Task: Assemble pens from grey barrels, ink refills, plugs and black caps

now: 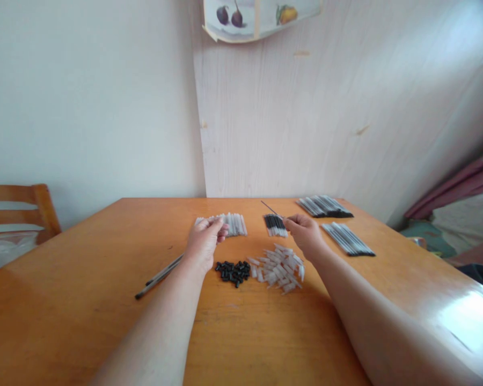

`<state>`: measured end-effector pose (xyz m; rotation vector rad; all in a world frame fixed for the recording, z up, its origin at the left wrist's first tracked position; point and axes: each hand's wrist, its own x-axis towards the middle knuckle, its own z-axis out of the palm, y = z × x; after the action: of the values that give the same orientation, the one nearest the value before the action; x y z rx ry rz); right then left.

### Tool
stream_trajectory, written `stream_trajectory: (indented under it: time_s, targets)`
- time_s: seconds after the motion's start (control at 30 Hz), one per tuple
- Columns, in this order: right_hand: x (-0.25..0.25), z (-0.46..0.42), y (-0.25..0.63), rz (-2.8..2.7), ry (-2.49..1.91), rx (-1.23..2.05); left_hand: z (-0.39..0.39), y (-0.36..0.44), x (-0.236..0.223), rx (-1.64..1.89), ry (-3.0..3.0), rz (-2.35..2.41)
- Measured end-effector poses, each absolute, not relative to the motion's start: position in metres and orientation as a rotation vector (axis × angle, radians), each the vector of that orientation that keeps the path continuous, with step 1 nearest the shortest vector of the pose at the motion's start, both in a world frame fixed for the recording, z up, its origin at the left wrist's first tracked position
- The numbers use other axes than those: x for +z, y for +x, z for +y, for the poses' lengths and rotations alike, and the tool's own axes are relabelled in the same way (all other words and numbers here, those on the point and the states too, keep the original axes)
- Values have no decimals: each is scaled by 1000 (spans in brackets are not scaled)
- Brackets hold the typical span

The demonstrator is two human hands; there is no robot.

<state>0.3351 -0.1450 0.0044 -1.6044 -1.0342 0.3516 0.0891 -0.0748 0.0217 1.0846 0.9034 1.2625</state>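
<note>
My right hand [306,234] pinches a thin dark stick like a pen refill [269,207], which points up and to the left. Below it lies a row of similar black-filled refills [274,225]. My left hand [204,239] is closed, thumb against fingers, in front of a row of translucent white tubes [236,225]; whatever it holds is hidden. Between my forearms sit a pile of small black plugs [233,273] and a heap of white pointed tips [279,269]. Partly behind my left forearm lie long sticks with dark ends [159,277].
Toward the right of the wooden table [265,332] lie two groups of pale sticks with black ends, one farther back [324,206] and one nearer [346,238]. A wooden chair [44,209] stands at the left. The wall rises behind the table's far edge.
</note>
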Motion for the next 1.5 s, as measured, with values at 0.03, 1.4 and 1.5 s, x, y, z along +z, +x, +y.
stream_trajectory:
  time_s: [0.03,1.4,1.5]
  targets:
    - [2,-144,341,-1004,-1677,264,-74,88,21,1279,1091,918]
    - [0,-143,346,-1268,-2312,21,-66,52,47,1332,1263,1220]
    - [1,-145,346,-1279,-2303,7,-62,36,51,1294,1544,1426]
